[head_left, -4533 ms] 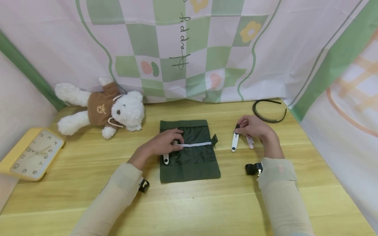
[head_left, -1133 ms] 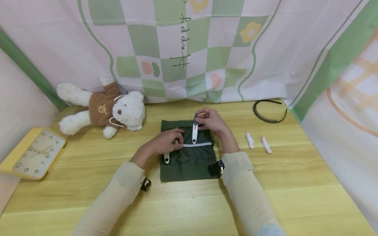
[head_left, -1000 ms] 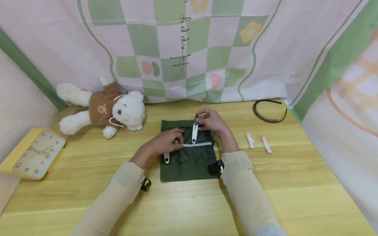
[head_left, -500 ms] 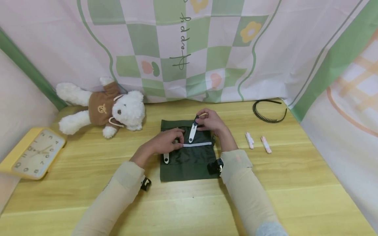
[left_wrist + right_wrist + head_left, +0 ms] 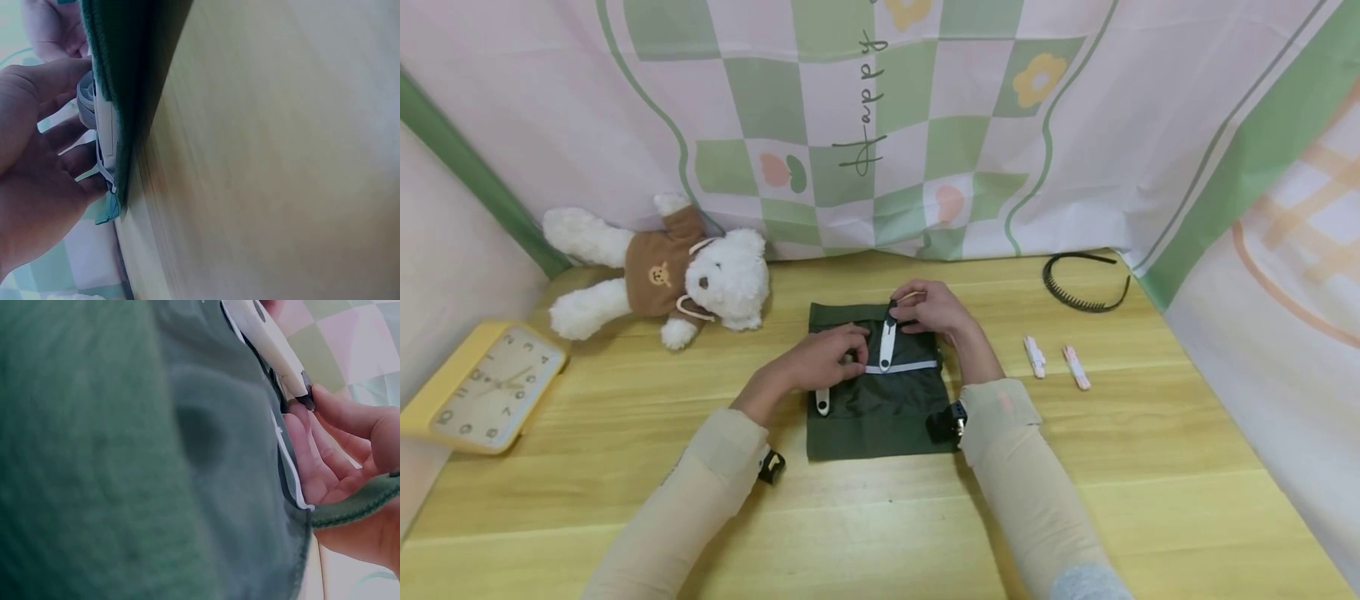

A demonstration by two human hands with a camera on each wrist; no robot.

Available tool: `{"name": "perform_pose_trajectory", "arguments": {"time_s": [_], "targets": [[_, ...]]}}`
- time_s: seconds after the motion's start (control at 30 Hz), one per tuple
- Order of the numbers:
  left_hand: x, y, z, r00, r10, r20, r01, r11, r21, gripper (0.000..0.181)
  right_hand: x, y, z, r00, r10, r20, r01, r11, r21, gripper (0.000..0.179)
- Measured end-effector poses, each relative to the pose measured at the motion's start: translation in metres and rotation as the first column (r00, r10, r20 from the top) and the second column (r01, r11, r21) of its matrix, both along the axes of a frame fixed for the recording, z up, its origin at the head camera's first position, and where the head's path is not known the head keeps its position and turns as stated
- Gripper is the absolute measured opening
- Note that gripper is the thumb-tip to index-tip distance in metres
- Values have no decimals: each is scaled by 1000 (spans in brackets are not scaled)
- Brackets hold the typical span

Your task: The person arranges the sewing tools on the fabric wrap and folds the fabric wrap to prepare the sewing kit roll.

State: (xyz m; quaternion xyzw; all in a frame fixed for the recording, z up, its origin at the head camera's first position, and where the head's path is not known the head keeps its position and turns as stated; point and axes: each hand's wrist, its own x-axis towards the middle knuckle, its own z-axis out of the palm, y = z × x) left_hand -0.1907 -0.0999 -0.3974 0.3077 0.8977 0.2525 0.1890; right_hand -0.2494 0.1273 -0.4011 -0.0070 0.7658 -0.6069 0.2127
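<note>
A dark green fabric pouch (image 5: 880, 437) lies unfolded on the table, with a white elastic strip (image 5: 917, 366) across it. My right hand (image 5: 936, 308) pinches the black end of a slim white tool (image 5: 887, 343) between thumb and fingers. The tool's other end, with a dark round spot, overlaps the strip. My left hand (image 5: 820, 358) rests at the pouch's left side, thumb and fingers pinching the strip. Beneath that hand the handle of a similar white tool (image 5: 823, 402) sticks out. In the left wrist view a grey rounded part (image 5: 86, 100) sits beside the thumb.
Two pink-and-white clips (image 5: 1034, 357) lie on the table to the right of the pouch. A black toothed headband (image 5: 1086, 304) is at the back right. On the left are a white plush toy (image 5: 726, 279) in a brown top and a yellow clock (image 5: 497, 387).
My right hand has carried the white tool from beside the clips to the pouch. Over the last second the tool's lower end has shifted left onto the strip. My left hand has hardly moved.
</note>
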Motion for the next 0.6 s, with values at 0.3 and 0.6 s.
{"name": "perform_pose_trajectory", "arguments": {"time_s": [0.3,0.6], "targets": [[0,0,1,1000,-20,-19,21,1000,6,11,0,-1,1,1000,-29,5,29,999,-40,36],[0,0,0,1000,-20,-12,20,1000,8,10,1,-2,0,1000,-4,-1,4,1000,-12,33]]}}
